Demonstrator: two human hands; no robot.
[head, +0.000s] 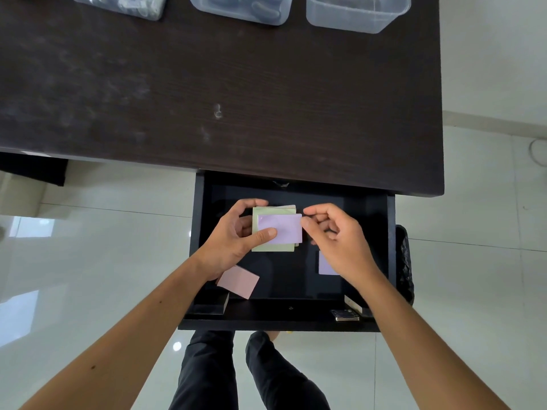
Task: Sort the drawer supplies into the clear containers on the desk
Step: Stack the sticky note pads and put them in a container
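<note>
Over the open drawer [390,247], the left hand [233,241] grips a stack of sticky notes [273,247] — thumb pressed on the purple top pad [284,227]. The right hand [334,235] pinches that pad's right edge. A pink pad [238,281] lies in the drawer; three clear containers [355,13] sit at the desk's far edge.

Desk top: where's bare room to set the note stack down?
Bare: the dark desk between the clear containers at the far edge and the open drawer. Crowded: drawer floor, with the pink pad, purple pad, both hands and the stack.
</note>
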